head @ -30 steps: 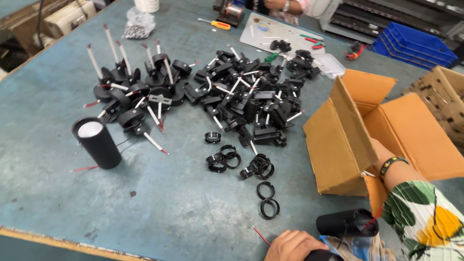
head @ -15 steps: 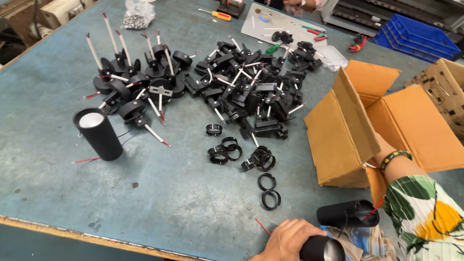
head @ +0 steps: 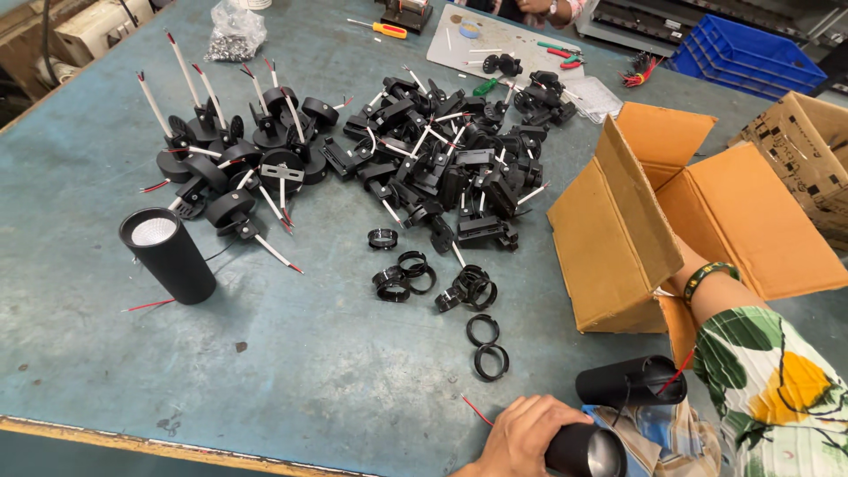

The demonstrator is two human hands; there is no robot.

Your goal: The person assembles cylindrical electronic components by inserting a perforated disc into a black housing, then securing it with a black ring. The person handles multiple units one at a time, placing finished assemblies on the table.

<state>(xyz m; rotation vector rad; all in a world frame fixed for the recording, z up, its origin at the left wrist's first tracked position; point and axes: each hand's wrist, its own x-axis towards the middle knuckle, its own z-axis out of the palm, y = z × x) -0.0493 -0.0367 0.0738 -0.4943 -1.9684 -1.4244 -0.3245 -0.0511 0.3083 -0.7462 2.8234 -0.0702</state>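
Hold firm with left hand (head: 521,433), closed around black cylinder housing (head: 587,450) at near table (head: 265,371) edge. Cannot tell grip of right hand, hidden inside cardboard box (head: 618,230). Mind spare housing (head: 632,382) just beside; avoid 2 rings (head: 490,362).

Three black cylinder housings (head: 168,256) are counted. Two cardboard boxes (head: 618,230) are open, right of frame. Two loose black rings (head: 486,344) lie lower centre. One screwdriver (head: 382,28) is seen, top.
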